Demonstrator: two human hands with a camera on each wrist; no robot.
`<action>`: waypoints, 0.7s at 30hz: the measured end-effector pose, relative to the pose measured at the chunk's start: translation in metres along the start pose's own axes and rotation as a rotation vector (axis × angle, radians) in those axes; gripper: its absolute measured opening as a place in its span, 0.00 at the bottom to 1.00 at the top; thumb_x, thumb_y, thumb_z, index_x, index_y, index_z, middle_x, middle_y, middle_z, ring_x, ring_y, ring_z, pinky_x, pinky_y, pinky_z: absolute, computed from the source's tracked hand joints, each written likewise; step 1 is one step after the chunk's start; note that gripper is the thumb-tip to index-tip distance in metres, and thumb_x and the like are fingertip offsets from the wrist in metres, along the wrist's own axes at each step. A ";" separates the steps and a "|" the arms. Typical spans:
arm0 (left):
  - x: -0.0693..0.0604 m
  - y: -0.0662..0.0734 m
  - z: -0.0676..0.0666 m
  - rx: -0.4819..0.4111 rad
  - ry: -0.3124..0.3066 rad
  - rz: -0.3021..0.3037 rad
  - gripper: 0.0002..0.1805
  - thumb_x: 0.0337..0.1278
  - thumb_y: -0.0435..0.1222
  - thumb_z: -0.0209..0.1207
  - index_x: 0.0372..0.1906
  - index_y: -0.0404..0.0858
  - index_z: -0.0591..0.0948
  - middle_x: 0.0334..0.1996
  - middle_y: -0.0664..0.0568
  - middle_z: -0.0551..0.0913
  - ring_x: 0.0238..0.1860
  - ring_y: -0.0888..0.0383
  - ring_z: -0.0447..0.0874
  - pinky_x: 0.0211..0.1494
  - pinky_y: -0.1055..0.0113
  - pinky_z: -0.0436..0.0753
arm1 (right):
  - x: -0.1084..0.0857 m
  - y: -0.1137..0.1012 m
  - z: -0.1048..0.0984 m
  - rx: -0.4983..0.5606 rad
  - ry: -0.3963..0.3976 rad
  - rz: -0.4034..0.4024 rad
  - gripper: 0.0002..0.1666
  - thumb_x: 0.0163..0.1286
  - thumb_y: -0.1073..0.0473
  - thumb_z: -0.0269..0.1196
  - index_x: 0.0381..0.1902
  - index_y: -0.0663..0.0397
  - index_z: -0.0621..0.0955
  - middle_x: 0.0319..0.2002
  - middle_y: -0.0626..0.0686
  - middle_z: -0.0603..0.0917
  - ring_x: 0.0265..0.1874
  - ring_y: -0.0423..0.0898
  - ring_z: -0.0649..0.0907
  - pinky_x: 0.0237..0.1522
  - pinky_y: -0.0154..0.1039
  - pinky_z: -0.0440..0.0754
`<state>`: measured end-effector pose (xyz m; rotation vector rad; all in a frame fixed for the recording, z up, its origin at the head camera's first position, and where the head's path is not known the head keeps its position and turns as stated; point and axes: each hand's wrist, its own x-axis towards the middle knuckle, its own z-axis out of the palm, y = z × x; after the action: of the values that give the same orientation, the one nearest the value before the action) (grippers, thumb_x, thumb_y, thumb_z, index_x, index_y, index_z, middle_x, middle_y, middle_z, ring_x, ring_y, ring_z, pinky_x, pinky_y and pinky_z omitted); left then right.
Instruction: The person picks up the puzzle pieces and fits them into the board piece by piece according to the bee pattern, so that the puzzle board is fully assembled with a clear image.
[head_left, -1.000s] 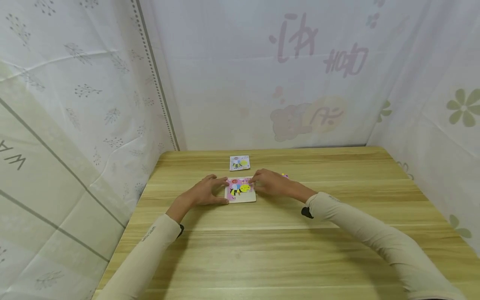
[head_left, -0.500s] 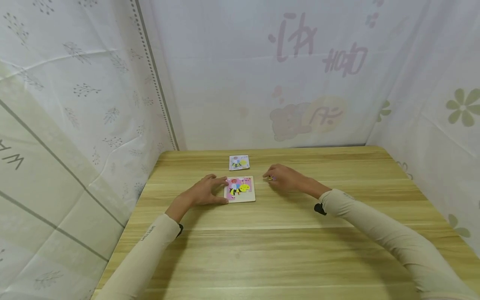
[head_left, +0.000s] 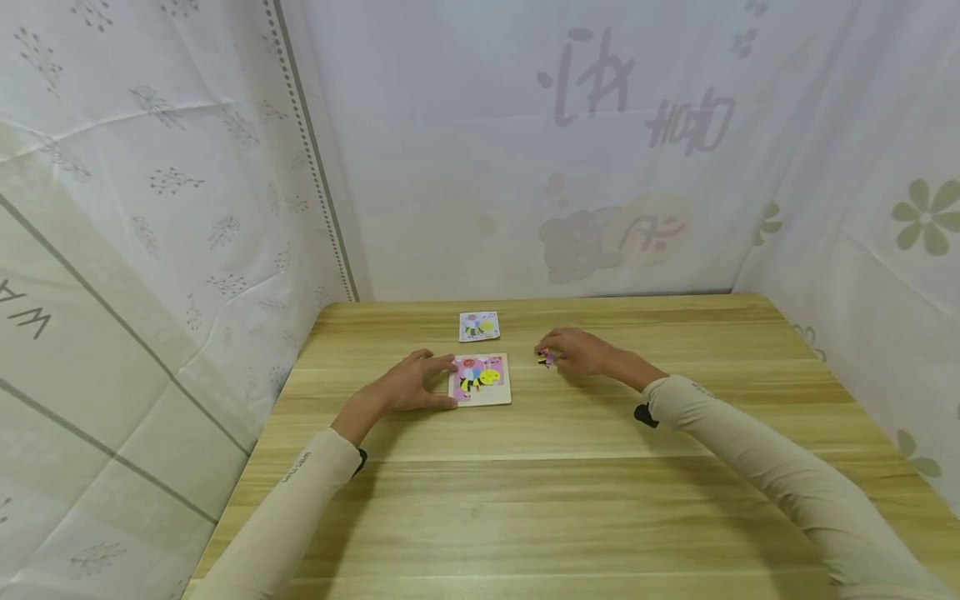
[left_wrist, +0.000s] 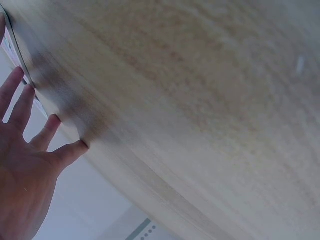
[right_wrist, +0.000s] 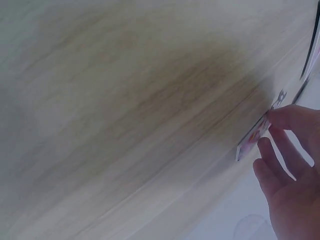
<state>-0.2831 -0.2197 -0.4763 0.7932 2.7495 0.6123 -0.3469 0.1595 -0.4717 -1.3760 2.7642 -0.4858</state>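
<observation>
A square wooden puzzle board point(head_left: 492, 398) with a bee picture lies mid-table, its lower right part bare pale wood. At its left edge rests my left hand point(head_left: 405, 383), index finger on the upper left and thumb at the lower left corner. The left wrist view shows those fingers spread and fairly straight. To the right of the board, my right hand point(head_left: 581, 350) pinches a pink, yellow and black puzzle piece point(head_left: 544, 359) at the table surface. In the right wrist view, the piece point(right_wrist: 246, 146) is partly covered by the fingers.
Behind the board lies a picture card point(head_left: 479, 327) with the same bee design. The wood-grain table point(head_left: 480, 508) is bordered by patterned cloth curtains point(head_left: 450, 183) at the back and sides.
My right hand has left the board's right edge and moved right, to the loose puzzle piece. My left hand and the board have stayed in place.
</observation>
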 end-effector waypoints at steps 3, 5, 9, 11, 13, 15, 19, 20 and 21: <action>0.001 0.000 0.000 0.001 0.000 -0.001 0.40 0.59 0.60 0.70 0.72 0.48 0.77 0.79 0.53 0.65 0.79 0.40 0.57 0.75 0.36 0.63 | 0.001 -0.001 0.002 -0.002 -0.001 0.026 0.17 0.73 0.69 0.65 0.57 0.63 0.85 0.53 0.61 0.86 0.54 0.58 0.84 0.57 0.55 0.82; 0.001 0.000 0.000 0.001 -0.001 -0.003 0.39 0.59 0.60 0.70 0.72 0.48 0.77 0.79 0.53 0.65 0.79 0.40 0.57 0.75 0.36 0.63 | 0.003 -0.003 0.004 -0.010 0.003 0.048 0.16 0.73 0.67 0.66 0.57 0.62 0.85 0.51 0.60 0.87 0.52 0.56 0.85 0.56 0.54 0.83; 0.001 -0.001 0.001 0.000 -0.002 -0.005 0.39 0.59 0.60 0.70 0.72 0.48 0.77 0.79 0.53 0.65 0.79 0.40 0.57 0.75 0.36 0.63 | 0.004 -0.008 0.005 -0.025 0.005 0.092 0.16 0.73 0.61 0.68 0.56 0.59 0.86 0.50 0.58 0.87 0.50 0.54 0.85 0.53 0.53 0.84; 0.001 -0.001 0.001 -0.003 -0.002 -0.006 0.39 0.59 0.60 0.70 0.72 0.49 0.77 0.79 0.54 0.65 0.79 0.40 0.57 0.75 0.36 0.63 | 0.004 -0.010 0.005 -0.015 0.001 0.103 0.16 0.73 0.60 0.68 0.56 0.58 0.86 0.51 0.59 0.86 0.51 0.55 0.84 0.54 0.54 0.83; 0.001 -0.001 0.001 -0.004 -0.002 -0.006 0.39 0.59 0.61 0.70 0.72 0.49 0.77 0.79 0.54 0.65 0.79 0.40 0.57 0.75 0.36 0.63 | 0.004 -0.010 0.006 0.001 -0.001 0.092 0.17 0.73 0.60 0.68 0.57 0.58 0.86 0.54 0.60 0.85 0.54 0.57 0.83 0.57 0.55 0.82; 0.001 -0.001 0.001 -0.005 -0.002 -0.005 0.39 0.58 0.61 0.70 0.72 0.49 0.77 0.79 0.54 0.65 0.79 0.40 0.57 0.75 0.36 0.63 | 0.004 -0.009 0.006 0.018 -0.006 0.082 0.17 0.74 0.61 0.68 0.58 0.58 0.86 0.55 0.60 0.85 0.55 0.57 0.83 0.59 0.55 0.81; 0.001 -0.002 0.001 -0.001 0.000 -0.003 0.40 0.58 0.62 0.69 0.72 0.49 0.77 0.79 0.54 0.65 0.79 0.40 0.57 0.75 0.36 0.63 | 0.004 -0.010 0.007 0.039 -0.012 0.065 0.17 0.74 0.60 0.67 0.59 0.58 0.86 0.52 0.58 0.86 0.51 0.54 0.84 0.55 0.52 0.83; 0.001 -0.002 0.001 -0.001 0.000 -0.002 0.40 0.58 0.62 0.69 0.72 0.49 0.77 0.79 0.54 0.65 0.79 0.40 0.57 0.75 0.36 0.63 | 0.004 -0.011 0.008 0.041 -0.014 0.066 0.17 0.75 0.59 0.67 0.59 0.57 0.86 0.52 0.58 0.86 0.50 0.53 0.84 0.54 0.52 0.83; 0.001 -0.002 0.001 0.000 0.001 -0.001 0.40 0.58 0.62 0.69 0.72 0.48 0.77 0.79 0.54 0.65 0.79 0.40 0.57 0.75 0.36 0.63 | 0.004 -0.011 0.008 0.038 -0.017 0.067 0.17 0.75 0.58 0.67 0.59 0.57 0.86 0.52 0.58 0.86 0.49 0.52 0.84 0.53 0.51 0.83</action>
<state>-0.2848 -0.2204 -0.4782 0.7918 2.7503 0.6130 -0.3395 0.1478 -0.4761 -1.2688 2.7626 -0.5181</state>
